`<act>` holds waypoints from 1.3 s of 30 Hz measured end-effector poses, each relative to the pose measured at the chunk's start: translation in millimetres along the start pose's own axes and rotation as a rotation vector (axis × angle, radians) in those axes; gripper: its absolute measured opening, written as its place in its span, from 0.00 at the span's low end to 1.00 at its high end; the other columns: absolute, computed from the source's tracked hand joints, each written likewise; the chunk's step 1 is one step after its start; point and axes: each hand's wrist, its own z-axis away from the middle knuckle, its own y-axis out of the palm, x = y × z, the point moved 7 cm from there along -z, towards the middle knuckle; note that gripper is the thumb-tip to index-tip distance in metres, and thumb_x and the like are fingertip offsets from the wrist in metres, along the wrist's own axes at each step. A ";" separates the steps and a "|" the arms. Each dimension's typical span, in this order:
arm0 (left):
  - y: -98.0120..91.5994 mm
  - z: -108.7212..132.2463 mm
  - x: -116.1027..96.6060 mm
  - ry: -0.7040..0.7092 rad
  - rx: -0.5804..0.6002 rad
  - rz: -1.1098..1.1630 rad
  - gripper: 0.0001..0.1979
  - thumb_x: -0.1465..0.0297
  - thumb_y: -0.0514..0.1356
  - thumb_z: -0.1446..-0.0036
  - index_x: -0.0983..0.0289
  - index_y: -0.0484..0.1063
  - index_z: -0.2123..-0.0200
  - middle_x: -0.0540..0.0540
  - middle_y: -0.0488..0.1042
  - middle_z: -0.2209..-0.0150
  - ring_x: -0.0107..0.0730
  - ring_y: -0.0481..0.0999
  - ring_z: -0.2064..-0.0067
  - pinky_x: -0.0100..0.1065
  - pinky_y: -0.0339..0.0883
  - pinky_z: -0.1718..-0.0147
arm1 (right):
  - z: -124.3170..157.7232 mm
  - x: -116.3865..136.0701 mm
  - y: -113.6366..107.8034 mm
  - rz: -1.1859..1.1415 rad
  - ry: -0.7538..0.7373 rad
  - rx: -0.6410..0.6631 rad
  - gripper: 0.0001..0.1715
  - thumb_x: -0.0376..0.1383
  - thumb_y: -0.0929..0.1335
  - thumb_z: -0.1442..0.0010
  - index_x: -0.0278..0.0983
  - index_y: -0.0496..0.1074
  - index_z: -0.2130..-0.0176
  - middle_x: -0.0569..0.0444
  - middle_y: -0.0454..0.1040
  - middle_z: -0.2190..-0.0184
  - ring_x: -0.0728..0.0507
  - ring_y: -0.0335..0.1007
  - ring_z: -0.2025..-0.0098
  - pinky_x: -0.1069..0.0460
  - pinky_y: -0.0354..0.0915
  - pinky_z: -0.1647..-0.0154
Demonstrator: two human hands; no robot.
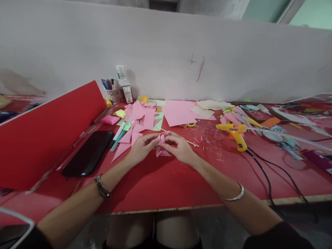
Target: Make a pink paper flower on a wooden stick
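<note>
A small piece of folded pink paper (pixel 161 139) is held up between my two hands, over the middle of the red table. My left hand (pixel 142 148) pinches it from the left with thumb and fingers. From the other side, my right hand (pixel 180 148) grips its right edge, fingers closed. Another bit of pink paper hangs or lies just below the folds; I cannot tell if it is joined. Behind my hands lies a thin wooden stick (pixel 192 143). Cut pink paper pieces (pixel 148 119) are heaped beyond my left hand.
A yellow hot glue gun (pixel 234 133) with a black cord lies at right, near pink paper cones (pixel 232 116). A black phone (pixel 88 152) and markers (pixel 119 133) are at left, beside a tilted red board (pixel 52 135). A pen cup (pixel 113 92) and bottle (pixel 126 90) stand behind.
</note>
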 end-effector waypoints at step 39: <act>-21.0 -0.8 -7.7 0.128 -0.184 -0.303 0.08 0.69 0.53 0.52 0.65 0.69 0.75 0.53 0.72 0.73 0.28 0.69 0.70 0.29 0.63 0.69 | 5.8 10.6 4.6 0.474 -0.217 0.158 0.09 0.34 0.61 0.43 0.35 0.69 0.69 0.53 0.63 0.71 0.50 0.60 0.69 0.54 0.59 0.67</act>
